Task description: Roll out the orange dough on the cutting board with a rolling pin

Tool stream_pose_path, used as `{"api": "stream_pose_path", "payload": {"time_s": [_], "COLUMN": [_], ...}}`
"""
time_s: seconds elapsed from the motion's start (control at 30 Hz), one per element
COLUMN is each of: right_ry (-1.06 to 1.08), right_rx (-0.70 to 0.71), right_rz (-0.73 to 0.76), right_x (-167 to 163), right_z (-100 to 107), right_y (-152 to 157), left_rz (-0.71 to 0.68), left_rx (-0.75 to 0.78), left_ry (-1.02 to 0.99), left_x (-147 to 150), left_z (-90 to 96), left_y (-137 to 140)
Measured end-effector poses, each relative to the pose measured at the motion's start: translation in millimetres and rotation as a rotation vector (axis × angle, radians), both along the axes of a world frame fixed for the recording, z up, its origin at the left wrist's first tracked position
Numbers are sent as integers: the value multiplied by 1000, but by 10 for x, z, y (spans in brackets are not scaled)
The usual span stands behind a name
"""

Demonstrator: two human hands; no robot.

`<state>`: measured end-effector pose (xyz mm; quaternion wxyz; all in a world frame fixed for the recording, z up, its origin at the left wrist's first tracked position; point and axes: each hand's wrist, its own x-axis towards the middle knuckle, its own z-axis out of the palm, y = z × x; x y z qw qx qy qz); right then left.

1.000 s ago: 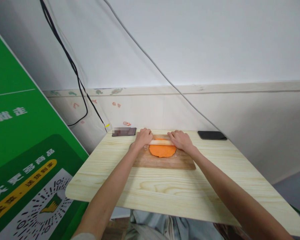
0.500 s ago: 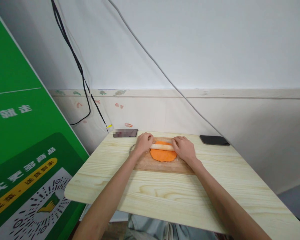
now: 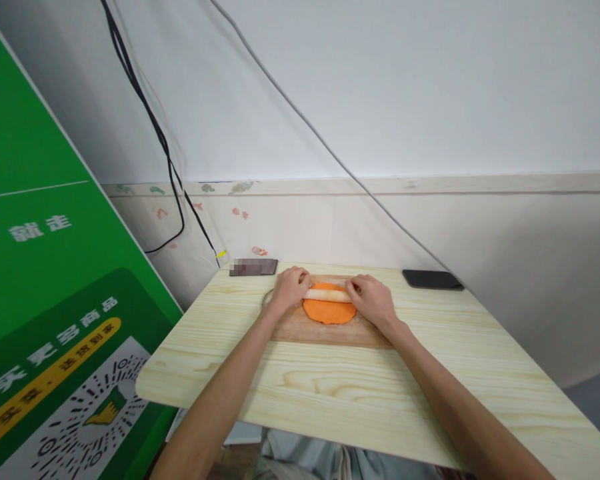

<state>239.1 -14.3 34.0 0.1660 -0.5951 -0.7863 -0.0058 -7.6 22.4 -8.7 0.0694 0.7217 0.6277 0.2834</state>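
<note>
A pale wooden rolling pin [image 3: 326,295] lies crosswise over a flat sheet of orange dough [image 3: 330,312]. My left hand [image 3: 292,288] is closed on the pin's left end, and my right hand [image 3: 371,297] grips its right end. Beneath the dough is a brown wooden board [image 3: 330,336], with a light dusty film on it. The dough's rounded near edge shows in front of the pin, and a narrow orange strip shows behind it. My hands cover both ends of the pin.
The light wood-grain table [image 3: 320,393] stands against the wall. At its back lie a dark phone-like slab [image 3: 253,267] on the left and a black phone [image 3: 433,280] on the right. A green printed panel [image 3: 55,267] rises at the left. Black cables [image 3: 167,153] hang down the wall.
My hands and the rolling pin stay in nearly the same place on the dough. The whole view has shifted slightly, so everything sits a little further right.
</note>
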Motion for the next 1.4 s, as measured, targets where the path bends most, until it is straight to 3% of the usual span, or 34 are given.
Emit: {"api": "stream_pose_path", "payload": {"time_s": [0.67, 0.93, 1.23, 1.4], "right_ry": [-101, -121, -105, -144], "right_rx": [-3, -18, -55, -43], "right_rz": [-23, -111, -85, -99], "right_x": [-13, -78, -27, -62], "right_z": [17, -11, 17, 25], "right_y": [7, -137, 82, -101], "left_rz": [0, -7, -1, -3], "left_rx": [1, -8, -8, -9], "left_ry": [-4, 19, 38, 39], "left_x": [2, -3, -9, -11], "left_z": [2, 17, 32, 17], "left_y": [-13, -24, -29, -29]}}
